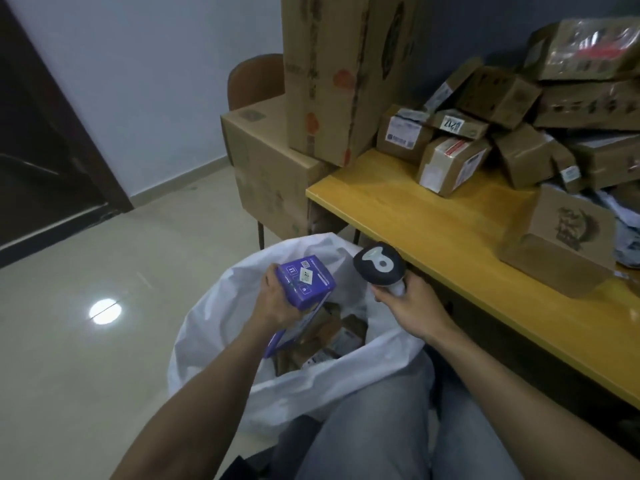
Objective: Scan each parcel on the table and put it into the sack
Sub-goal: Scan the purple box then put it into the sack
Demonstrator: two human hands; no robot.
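Note:
My left hand (273,303) grips a purple box (306,282) with a small white label on top, held over the open mouth of the white sack (221,306). My right hand (405,306) holds a black and white scanner (379,265) by its handle, its head beside the purple box. Inside the sack lie several brown parcels (332,337). On the yellow table (433,230) to the right sits a heap of cardboard parcels (485,140), and a flat brown box (568,237) rests nearer the table's front edge.
Two large cardboard cartons (332,74) stand stacked behind the table's left end, on a chair (254,77). A dark door (41,140) is at the left. Shiny tiled floor (86,341) spreads left of the sack. My legs (381,427) are below.

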